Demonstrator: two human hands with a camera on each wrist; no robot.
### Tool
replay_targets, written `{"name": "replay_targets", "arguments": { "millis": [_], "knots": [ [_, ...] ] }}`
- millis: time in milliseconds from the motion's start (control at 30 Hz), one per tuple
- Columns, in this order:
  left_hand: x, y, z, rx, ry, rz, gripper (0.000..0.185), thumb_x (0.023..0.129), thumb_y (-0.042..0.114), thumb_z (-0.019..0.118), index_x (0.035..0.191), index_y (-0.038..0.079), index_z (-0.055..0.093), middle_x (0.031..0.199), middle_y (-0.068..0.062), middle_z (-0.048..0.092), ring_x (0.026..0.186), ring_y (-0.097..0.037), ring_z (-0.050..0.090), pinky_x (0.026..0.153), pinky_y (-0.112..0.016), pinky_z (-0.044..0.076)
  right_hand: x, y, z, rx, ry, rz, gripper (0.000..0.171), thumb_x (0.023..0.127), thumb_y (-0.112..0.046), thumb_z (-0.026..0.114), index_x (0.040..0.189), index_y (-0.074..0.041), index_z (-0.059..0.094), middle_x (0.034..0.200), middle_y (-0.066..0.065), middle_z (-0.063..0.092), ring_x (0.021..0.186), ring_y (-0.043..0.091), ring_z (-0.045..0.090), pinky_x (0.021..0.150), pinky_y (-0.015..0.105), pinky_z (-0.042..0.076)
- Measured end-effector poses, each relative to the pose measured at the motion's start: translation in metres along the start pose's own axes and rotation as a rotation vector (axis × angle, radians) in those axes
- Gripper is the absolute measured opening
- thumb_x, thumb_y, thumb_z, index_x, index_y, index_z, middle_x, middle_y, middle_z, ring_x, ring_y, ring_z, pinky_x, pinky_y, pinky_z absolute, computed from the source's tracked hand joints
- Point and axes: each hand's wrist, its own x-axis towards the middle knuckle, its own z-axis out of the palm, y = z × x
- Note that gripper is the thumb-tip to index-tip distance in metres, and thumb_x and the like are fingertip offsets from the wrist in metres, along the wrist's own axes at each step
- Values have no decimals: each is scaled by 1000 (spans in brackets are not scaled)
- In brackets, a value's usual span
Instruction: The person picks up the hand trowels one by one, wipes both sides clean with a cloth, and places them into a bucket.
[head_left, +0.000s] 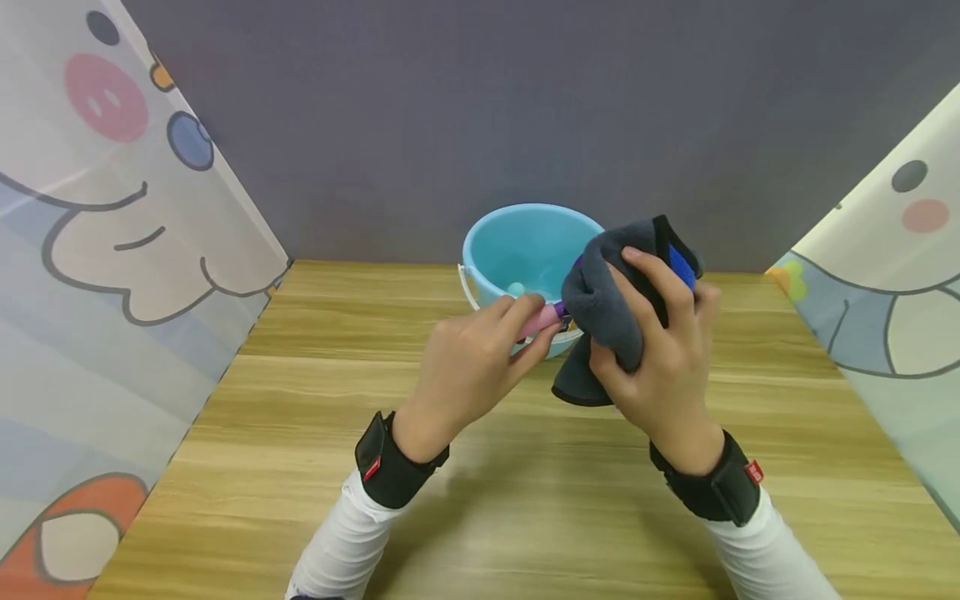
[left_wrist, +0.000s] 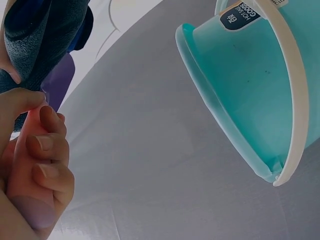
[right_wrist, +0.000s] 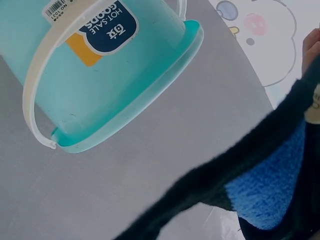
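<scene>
Wrists braced low over the worktop: left hand fingers pinch the pink handle before the bucket, right hand grips the cloth — hold steady, wipe along it.

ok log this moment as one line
left hand pinches pink-handled tool | right hand grips dark grey cloth round its far end | light blue plastic bucket behind, on wooden table

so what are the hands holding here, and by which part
The left hand pinches the pink handle of a small tool whose other end is hidden. The right hand grips a dark grey cloth bunched around that end, in front of the blue bucket.
</scene>
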Motion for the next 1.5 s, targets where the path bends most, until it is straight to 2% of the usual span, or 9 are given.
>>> {"name": "replay_targets", "arguments": {
  "millis": [167, 467, 767, 1000, 1267, 1500],
  "knots": [
    [2, -1, 0, -2, 10, 4, 23, 93, 32, 57, 99, 11, 64, 71, 4, 58, 51, -5, 48, 43, -21, 37, 1, 2, 0, -7, 3, -5, 46, 82, -39, 52, 111, -8, 68, 123, 12, 59, 101, 43, 46, 75, 55, 24],
    [1, -2, -1, -7, 1, 8, 20, 92, 31, 58, 99, 12, 62, 71, 5, 60, 52, -6, 50, 43, -21, 38, 8, 1, -5, 50, -12, 102, 56, 88, -53, 49, 108, -3, 64, 124, 16, 55, 97, 46, 41, 78, 50, 24],
    [0, -4, -1, 4, 20, 25, 20, 90, 31, 60, 97, 12, 63, 72, 4, 62, 52, -5, 52, 43, -20, 37, 11, 5, -10, 33, -56, 136, 59, 87, -56, 48, 110, -4, 64, 127, 14, 55, 97, 45, 38, 79, 48, 24],
    [0, -5, -3, -1, 23, 17, 21, 88, 31, 62, 97, 12, 64, 74, 4, 63, 53, -5, 52, 43, -20, 38, 15, 11, -13, 52, -61, 201, 62, 86, -55, 47, 111, -1, 63, 129, 16, 53, 101, 44, 38, 86, 39, 25],
    [-1, -7, -2, -26, 44, 7, 21, 87, 30, 63, 96, 11, 64, 78, 5, 67, 55, -4, 55, 44, -20, 39, 14, 22, -19, -11, -50, 232, 55, 82, -47, 48, 116, -5, 62, 132, 12, 52, 107, 40, 40, 91, 43, 29],
    [0, -9, -3, -35, 60, -3, 20, 87, 31, 63, 95, 12, 63, 78, 6, 67, 52, -4, 52, 44, -20, 38, 11, 32, -22, -47, -23, 242, 62, 84, -57, 48, 119, -8, 63, 133, 8, 53, 108, 38, 43, 92, 43, 29]
  ]
}}
